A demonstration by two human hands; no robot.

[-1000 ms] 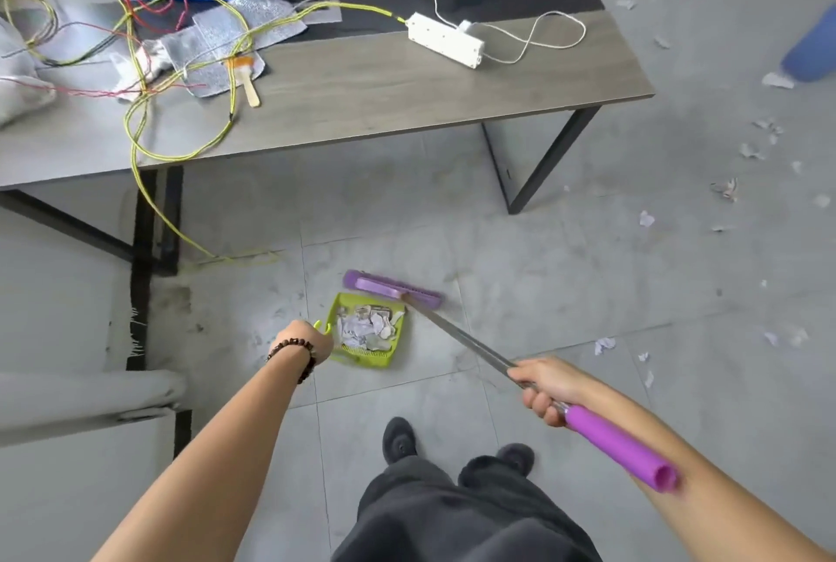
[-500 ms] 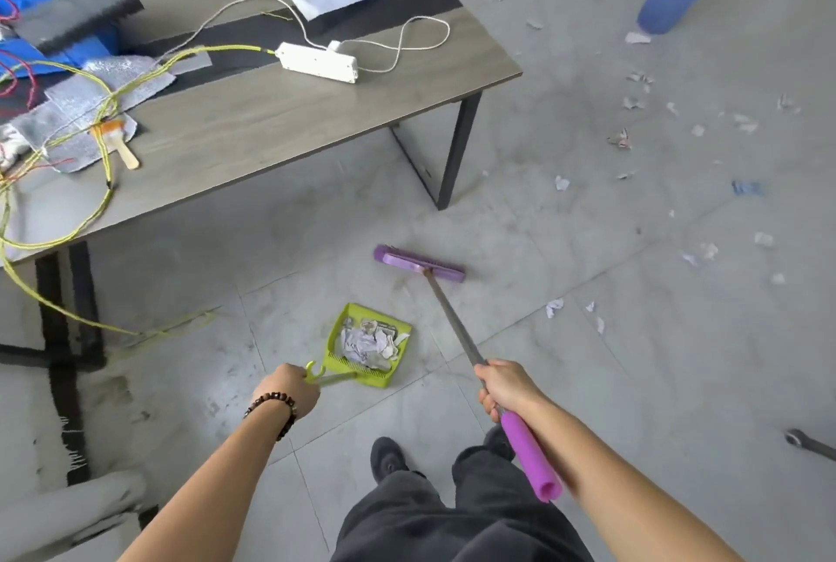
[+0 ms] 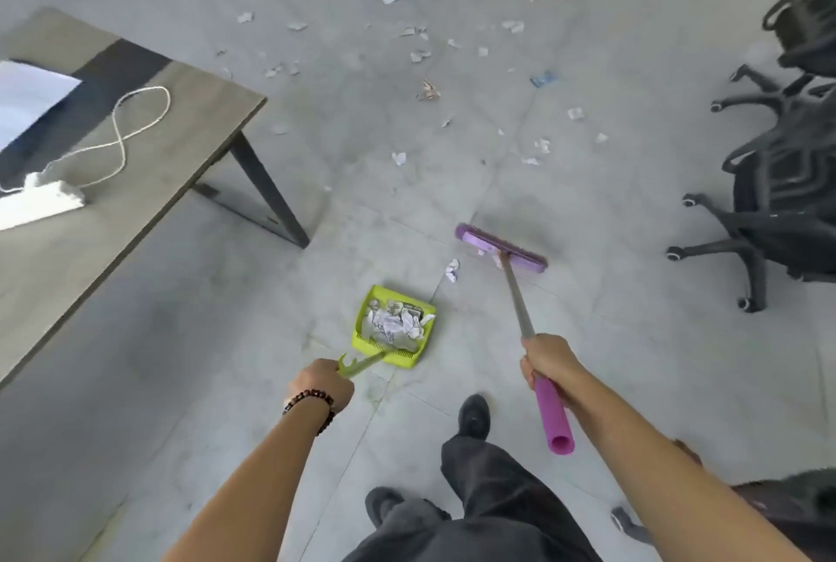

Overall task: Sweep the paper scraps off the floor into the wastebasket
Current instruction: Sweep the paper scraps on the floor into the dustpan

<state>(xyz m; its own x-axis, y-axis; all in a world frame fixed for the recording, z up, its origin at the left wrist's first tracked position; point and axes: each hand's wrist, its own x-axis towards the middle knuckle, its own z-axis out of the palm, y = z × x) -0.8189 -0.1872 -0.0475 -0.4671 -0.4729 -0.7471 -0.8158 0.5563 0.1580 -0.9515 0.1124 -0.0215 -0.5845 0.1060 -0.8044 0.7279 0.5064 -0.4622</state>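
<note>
Now left hand [image 3: 322, 385] fingers grip dustpan [image 3: 393, 326] handle, right hand [image 3: 547, 358] fingers grip broom [image 3: 500, 248]; nearest scrap [image 3: 452, 270] lies between broom head and dustpan mouth, just left of head.

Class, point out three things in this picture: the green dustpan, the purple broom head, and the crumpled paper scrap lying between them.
green dustpan [image 3: 362, 326]: head view, on its left wall.
purple broom head [image 3: 500, 248]: head view, middle of its top.
crumpled paper scrap [image 3: 452, 270]: head view, its centre.
</note>
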